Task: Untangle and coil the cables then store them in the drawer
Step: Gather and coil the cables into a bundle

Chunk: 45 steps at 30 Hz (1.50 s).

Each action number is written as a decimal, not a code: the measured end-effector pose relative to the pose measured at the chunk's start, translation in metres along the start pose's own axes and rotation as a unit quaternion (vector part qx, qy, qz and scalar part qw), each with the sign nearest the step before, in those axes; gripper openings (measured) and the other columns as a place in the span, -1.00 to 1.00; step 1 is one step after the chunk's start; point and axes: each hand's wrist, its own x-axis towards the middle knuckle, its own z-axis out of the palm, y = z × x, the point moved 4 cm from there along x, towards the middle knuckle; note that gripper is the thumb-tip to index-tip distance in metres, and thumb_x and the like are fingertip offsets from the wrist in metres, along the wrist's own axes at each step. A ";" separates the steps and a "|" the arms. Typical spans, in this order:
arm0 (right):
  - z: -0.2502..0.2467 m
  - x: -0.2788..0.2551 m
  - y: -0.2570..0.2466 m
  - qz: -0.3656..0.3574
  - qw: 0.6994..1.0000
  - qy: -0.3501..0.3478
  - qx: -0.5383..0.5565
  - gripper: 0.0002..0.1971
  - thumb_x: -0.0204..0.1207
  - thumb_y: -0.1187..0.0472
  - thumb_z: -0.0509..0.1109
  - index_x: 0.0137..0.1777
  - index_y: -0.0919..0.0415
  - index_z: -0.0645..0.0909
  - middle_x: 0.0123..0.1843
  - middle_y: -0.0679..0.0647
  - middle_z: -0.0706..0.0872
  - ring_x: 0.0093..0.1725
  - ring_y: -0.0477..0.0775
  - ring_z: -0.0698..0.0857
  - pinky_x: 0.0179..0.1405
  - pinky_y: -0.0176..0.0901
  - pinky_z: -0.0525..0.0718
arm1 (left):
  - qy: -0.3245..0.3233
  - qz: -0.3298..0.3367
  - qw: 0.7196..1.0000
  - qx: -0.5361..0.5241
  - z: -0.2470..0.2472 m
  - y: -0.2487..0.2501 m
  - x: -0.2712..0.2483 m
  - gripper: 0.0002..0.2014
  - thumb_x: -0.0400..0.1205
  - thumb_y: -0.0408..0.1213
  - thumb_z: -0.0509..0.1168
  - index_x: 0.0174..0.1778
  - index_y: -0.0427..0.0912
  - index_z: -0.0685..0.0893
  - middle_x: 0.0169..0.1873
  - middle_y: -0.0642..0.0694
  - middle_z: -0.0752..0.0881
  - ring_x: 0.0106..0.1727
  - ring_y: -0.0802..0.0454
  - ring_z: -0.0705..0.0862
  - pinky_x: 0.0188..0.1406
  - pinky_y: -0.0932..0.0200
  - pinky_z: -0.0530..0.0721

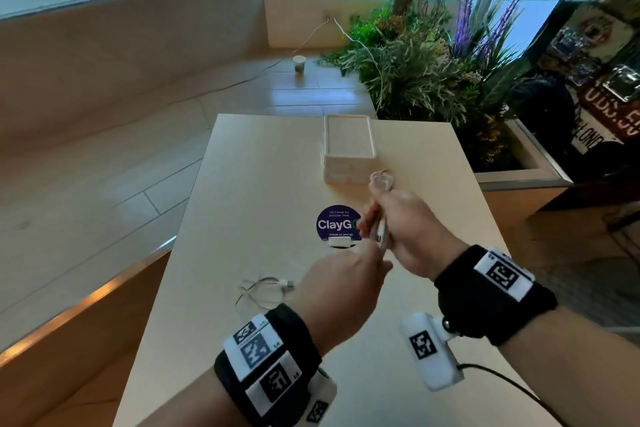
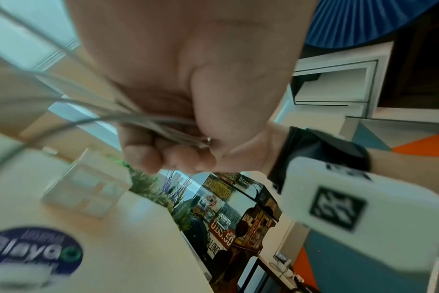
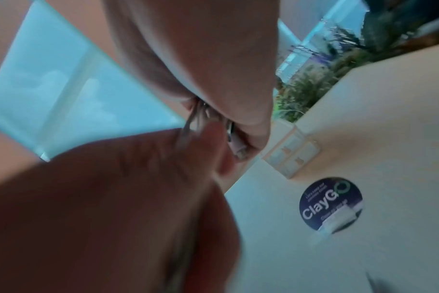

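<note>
Both hands are up over the counter (image 1: pixel 242 184), working 1 white cable (image 1: pixel 380 204). The right hand (image 1: pixel 412 229) has its fingers curled round the bunched strands, with a small loop sticking out the top of the fist toward the drawer unit (image 1: pixel 349 149). The left hand (image 1: pixel 343 284) sits right against it from below, and in the left wrist view its fingers (image 2: pixel 143 156) are curled tight on several strands that fan out to the side. A 2nd cable (image 1: pixel 266 289) lies loose on the counter just left of the left hand, plug end pointing right, nobody touching it. The little white drawer unit sits at the far end of the counter, and its drawers look closed. There's a round ClayGo sticker (image 1: pixel 337 224) between it and the hands, with a small white block (image 1: pixel 341 242) at its near edge.
</note>
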 end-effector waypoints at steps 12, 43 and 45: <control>-0.016 -0.013 -0.014 -0.007 0.994 -0.102 -0.044 -0.63 0.73 -0.13 0.19 -0.22 0.10 0.35 -0.51 -0.05 0.28 -0.60 -0.07 0.24 -0.66 -0.24 0.31 | -0.120 -0.098 0.964 -0.216 -0.065 -0.069 0.013 -0.44 0.46 0.33 0.35 -0.62 -0.06 0.53 -0.66 0.02 0.57 -0.66 0.17 0.41 -0.60 0.26 0.33; -0.021 -0.045 0.010 0.032 0.980 -0.174 0.092 -0.65 0.62 -0.04 0.26 -0.15 0.27 0.57 -0.17 0.30 0.74 -0.14 0.28 0.78 0.08 0.22 0.70 | -0.100 -0.120 0.910 -0.384 0.000 -0.077 -0.025 -0.54 0.75 0.14 0.14 -0.30 -0.12 0.61 -0.32 -0.25 0.84 -0.20 -0.09 0.71 0.02 -0.08 0.57; -0.018 -0.043 0.012 0.062 0.969 -0.159 0.181 -0.64 0.70 -0.09 0.18 -0.20 0.16 0.47 -0.42 0.10 0.55 -0.48 0.09 0.65 -0.26 0.12 0.79 | -0.089 -0.124 0.917 -0.368 0.006 -0.073 -0.030 -0.55 0.75 0.13 0.14 -0.30 -0.12 0.61 -0.38 -0.11 0.82 -0.22 -0.19 0.72 -0.02 -0.08 0.61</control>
